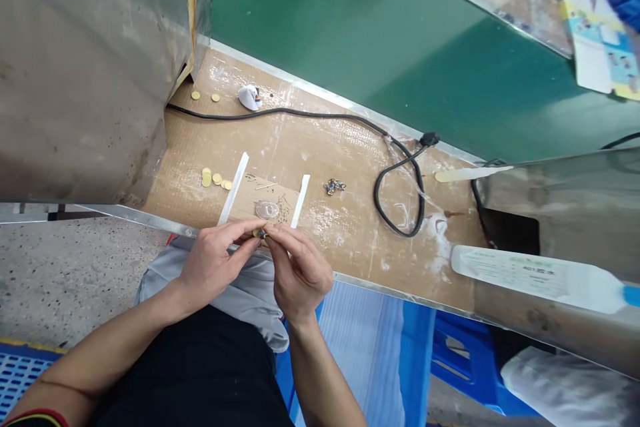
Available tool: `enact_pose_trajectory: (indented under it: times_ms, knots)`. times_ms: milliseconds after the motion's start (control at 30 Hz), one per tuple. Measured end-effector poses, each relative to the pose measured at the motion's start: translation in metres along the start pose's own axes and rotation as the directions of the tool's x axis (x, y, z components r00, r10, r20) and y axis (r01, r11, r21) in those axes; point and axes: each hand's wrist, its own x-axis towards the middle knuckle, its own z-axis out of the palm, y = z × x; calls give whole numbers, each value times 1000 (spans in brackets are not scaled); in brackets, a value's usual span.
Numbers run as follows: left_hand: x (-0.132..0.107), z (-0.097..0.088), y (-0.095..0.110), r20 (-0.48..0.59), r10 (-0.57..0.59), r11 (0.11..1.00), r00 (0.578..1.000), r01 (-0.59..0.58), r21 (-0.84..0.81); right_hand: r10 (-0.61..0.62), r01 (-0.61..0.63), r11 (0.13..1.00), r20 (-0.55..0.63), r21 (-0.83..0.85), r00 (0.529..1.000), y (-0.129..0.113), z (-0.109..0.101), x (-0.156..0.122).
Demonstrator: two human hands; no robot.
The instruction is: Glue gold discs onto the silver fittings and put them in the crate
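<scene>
Over the bench's near edge, my left hand [213,265] pinches a small yellow disc [255,233] between thumb and fingertips. My right hand [303,273] meets it there, its fingers closed on a tiny dark-blue and metal piece [262,234] against the disc; fine detail is too small to make out. Just beyond my fingers lies a small clear plastic dish [267,209] with tiny dark bits [284,207] scattered beside it. To its left rest several yellow discs [217,179]. A small heap of blue and metal pieces [334,186] sits on the right.
White tape strips [234,188] flank the dish on the cardboard-covered bench [345,233]. A black cable [320,115] runs across and loops at right. A large white bottle [540,275] lies far right. Metal housing [85,73] stands at left, a green panel [340,33] behind.
</scene>
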Motion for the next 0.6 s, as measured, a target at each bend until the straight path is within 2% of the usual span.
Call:
enact_pose_trajectory:
  times_ms: [167, 300, 600]
  knots:
    - [-2, 0, 0, -22, 113, 990, 993, -110, 93, -30, 31, 999, 11, -13, 999, 1, -1, 0]
    - [-3, -1, 4, -32, 194, 969, 980, -187, 161, -102, 102, 994, -20, -41, 995, 3, -1, -3]
    - [-5, -1, 11, -45, 207, 965, 977, -196, 176, -243, 238, 966, -44, -97, 969, 2, 0, -6]
